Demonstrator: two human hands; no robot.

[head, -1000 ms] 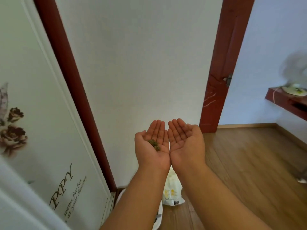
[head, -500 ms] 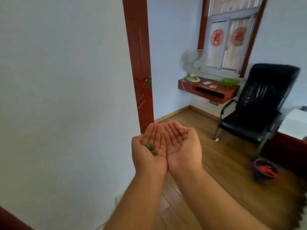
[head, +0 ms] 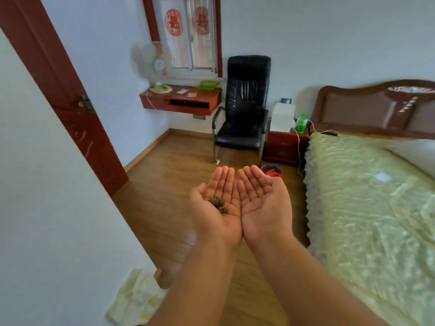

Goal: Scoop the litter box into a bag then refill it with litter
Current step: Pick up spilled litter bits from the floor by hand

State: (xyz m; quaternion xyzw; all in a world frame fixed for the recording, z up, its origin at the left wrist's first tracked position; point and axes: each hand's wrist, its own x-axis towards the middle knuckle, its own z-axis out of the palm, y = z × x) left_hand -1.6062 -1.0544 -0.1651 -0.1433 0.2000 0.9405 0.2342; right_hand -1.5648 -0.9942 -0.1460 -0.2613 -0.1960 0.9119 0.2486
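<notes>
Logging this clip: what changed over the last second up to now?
The view swung right, from the wall to the bed and black chair. Nothing was taken or released. Left hand and right hand stayed cupped side by side, the dark clumps on the left palm.

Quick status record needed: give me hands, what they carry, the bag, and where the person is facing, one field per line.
left hand: palm up, fingers straight, small dark greenish clump lying on the palm
right hand: palm up, nothing on it, edge against the left hand
bag: pale, crumpled on the wood floor by the wall, lower left
facing: bedroom with black chair and bed
litter box: not in view
</notes>
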